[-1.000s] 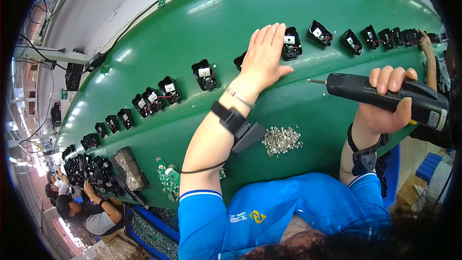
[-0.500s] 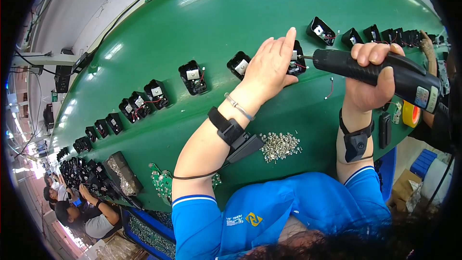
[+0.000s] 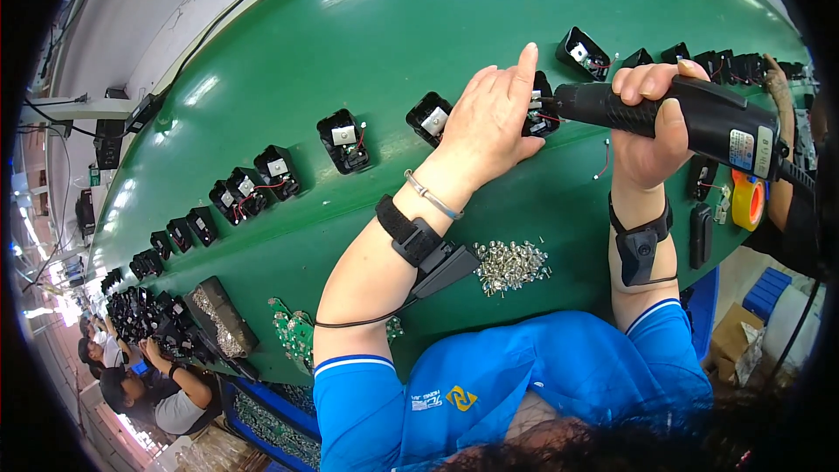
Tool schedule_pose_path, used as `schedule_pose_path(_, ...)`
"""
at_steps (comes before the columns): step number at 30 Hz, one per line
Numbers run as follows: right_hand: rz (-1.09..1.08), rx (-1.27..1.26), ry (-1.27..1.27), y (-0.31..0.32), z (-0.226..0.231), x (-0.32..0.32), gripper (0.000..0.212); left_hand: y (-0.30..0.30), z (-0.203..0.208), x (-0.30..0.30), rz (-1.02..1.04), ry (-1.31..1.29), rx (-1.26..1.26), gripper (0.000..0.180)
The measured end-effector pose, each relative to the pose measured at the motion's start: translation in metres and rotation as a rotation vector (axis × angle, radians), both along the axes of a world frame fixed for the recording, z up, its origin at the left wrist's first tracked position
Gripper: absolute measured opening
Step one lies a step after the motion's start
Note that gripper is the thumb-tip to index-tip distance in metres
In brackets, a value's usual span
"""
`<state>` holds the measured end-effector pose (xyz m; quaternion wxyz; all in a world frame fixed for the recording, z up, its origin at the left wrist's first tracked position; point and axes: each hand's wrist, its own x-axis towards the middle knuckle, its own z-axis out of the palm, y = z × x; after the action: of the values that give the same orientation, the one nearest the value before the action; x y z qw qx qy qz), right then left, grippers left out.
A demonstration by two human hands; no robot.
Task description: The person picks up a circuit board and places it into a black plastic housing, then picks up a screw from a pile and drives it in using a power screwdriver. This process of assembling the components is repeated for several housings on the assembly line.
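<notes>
- A black plastic housing (image 3: 543, 126), right of upper centre in the frame, meets the nose of an electric screwdriver (image 3: 712, 118) on a green desk (image 3: 419, 35).
- The left hand (image 3: 485, 127) partly covers it, fingers outstretched, thumb apart, no clear grip; the right hand (image 3: 648, 153) has its fingers wrapped around the screwdriver.
- A slanted bit could slip toward the left fingers; weak bracing could let the housing twist.
- Silvery screws (image 3: 511, 267) lie heaped below centre.

The green table (image 3: 437, 35) is carrying a row of open black housings (image 3: 343, 142), a pile of silver screws (image 3: 511, 267), green circuit boards (image 3: 294, 332), a dark tray (image 3: 232, 306) and a yellow-and-orange tape roll (image 3: 741, 197).
</notes>
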<state>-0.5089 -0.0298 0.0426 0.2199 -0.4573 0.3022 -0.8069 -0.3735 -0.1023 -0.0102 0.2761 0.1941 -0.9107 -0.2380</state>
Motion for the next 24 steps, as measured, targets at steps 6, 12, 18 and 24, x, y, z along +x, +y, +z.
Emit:
schedule_pose_path(6,0.009,-0.003,0.006,0.0,-0.002,0.0,0.031,0.001,0.0,-0.001,0.005,0.0,-0.01,0.103)
schedule_pose_path(12,0.008,0.011,0.033,-0.001,-0.004,0.001,0.032,0.002,0.002,0.0,0.005,-0.026,0.014,0.102)
schedule_pose_path(18,0.043,0.01,0.12,-0.003,-0.01,0.004,0.03,-0.001,-0.002,0.001,0.001,-0.034,0.047,0.102)
schedule_pose_path(24,0.137,0.01,0.195,-0.01,-0.013,0.01,0.031,-0.005,-0.006,0.004,-0.005,-0.065,0.047,0.102)
